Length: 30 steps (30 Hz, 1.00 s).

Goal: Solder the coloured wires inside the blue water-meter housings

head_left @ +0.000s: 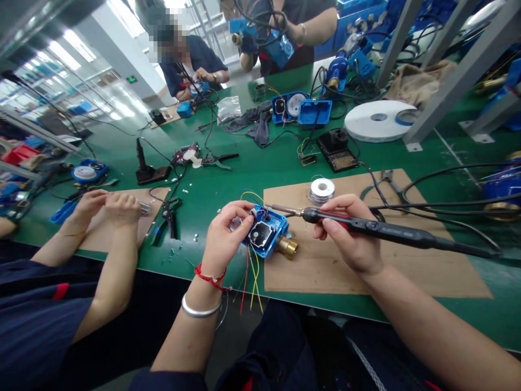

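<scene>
My right hand [345, 231] is closed round a black soldering iron [362, 225] with a red patch on its grip. The iron's tip points left, over the upper edge of an open blue housing [272, 247]. Inside this housing sits a black square module [261, 234], and a brass fitting [288, 248] sticks out at its right. At the housing's left side my left hand [228, 231] pinches with thumb and fingers; what lies between them is too small to make out. Red and yellow wires [254, 277] hang below the housing over the table edge.
A solder spool [321, 190] and pliers [385, 187] lie on the brown cardboard [325, 271]. Behind are an iron stand [337, 149] and a white reel [378, 120]. A co-worker's hands [109, 209] are at left, near a black-handled tool [167, 220]. Two people work opposite.
</scene>
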Each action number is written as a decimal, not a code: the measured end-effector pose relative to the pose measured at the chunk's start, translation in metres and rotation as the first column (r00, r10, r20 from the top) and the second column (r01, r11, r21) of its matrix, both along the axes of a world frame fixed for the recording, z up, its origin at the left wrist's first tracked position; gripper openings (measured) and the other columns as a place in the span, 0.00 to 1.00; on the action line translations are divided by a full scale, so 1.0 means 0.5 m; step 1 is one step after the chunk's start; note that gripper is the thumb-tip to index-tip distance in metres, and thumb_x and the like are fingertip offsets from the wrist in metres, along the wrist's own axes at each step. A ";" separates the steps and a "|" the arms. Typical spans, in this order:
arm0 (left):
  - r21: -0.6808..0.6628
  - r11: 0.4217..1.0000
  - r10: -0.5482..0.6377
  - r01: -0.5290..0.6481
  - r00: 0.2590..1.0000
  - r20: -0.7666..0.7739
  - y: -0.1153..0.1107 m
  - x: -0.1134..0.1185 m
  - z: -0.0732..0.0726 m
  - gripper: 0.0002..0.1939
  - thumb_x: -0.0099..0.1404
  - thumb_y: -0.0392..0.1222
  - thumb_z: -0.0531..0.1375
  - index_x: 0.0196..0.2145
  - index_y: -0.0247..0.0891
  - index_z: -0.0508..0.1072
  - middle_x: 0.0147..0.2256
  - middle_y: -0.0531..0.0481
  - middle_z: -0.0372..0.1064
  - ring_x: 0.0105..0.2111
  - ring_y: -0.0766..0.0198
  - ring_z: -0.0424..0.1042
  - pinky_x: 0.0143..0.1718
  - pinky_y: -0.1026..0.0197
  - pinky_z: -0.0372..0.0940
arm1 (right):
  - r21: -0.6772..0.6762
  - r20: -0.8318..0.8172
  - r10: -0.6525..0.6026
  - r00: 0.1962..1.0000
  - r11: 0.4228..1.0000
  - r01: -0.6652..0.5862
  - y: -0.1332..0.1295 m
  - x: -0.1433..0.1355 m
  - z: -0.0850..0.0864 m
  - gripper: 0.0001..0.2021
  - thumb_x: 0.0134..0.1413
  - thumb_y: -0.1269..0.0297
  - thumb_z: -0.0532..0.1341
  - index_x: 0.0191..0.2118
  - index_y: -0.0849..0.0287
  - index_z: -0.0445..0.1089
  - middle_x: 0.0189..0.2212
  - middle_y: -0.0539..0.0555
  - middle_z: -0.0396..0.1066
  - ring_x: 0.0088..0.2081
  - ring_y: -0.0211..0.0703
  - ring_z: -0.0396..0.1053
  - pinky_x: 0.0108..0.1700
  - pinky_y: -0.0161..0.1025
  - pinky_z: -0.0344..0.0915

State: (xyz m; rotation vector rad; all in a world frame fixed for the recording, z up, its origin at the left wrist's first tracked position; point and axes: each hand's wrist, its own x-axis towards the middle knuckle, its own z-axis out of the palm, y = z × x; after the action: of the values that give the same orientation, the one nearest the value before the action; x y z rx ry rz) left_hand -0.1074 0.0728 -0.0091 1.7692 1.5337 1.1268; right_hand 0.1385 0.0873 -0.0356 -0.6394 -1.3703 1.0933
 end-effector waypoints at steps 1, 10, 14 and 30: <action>0.003 1.000 0.003 -0.003 1.000 0.001 0.000 0.001 0.000 0.07 0.63 0.41 0.60 0.28 0.39 0.70 0.45 0.44 0.72 0.48 0.56 0.70 0.53 0.51 0.63 | 0.008 0.018 0.009 1.000 1.000 -0.010 0.000 0.000 -0.001 0.08 0.58 0.67 0.62 0.42 0.55 0.65 0.25 0.47 0.73 0.25 0.37 0.72 0.27 0.35 0.69; 0.026 0.999 0.021 -0.021 1.000 -0.018 0.000 0.003 -0.003 0.06 0.62 0.40 0.60 0.27 0.39 0.70 0.44 0.45 0.72 0.48 0.57 0.70 0.53 0.50 0.63 | -0.009 0.198 0.006 0.980 1.000 -0.005 0.003 0.000 -0.011 0.09 0.56 0.66 0.64 0.42 0.56 0.66 0.28 0.50 0.74 0.29 0.40 0.75 0.31 0.37 0.72; 0.037 0.999 0.028 -0.027 0.999 -0.022 -0.001 0.006 -0.003 0.06 0.63 0.39 0.60 0.28 0.39 0.70 0.44 0.46 0.72 0.48 0.58 0.70 0.53 0.51 0.62 | -0.010 0.226 0.017 0.974 1.000 -0.015 0.003 -0.002 -0.015 0.09 0.55 0.66 0.64 0.42 0.57 0.66 0.31 0.52 0.75 0.30 0.40 0.75 0.32 0.37 0.73; 0.050 0.998 0.051 -0.049 0.998 -0.043 -0.001 0.012 -0.003 0.06 0.63 0.39 0.59 0.28 0.39 0.70 0.43 0.46 0.73 0.47 0.57 0.70 0.53 0.50 0.62 | 0.002 0.248 0.003 0.969 1.000 -0.004 0.006 -0.005 -0.023 0.10 0.54 0.66 0.65 0.42 0.57 0.67 0.34 0.53 0.76 0.32 0.40 0.76 0.33 0.36 0.74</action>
State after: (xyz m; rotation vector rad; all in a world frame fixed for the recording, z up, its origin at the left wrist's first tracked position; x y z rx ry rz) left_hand -0.1015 0.0724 -0.0106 1.8084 1.5973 1.1664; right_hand 0.1360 0.0901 -0.0468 -0.7929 -1.5872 1.0392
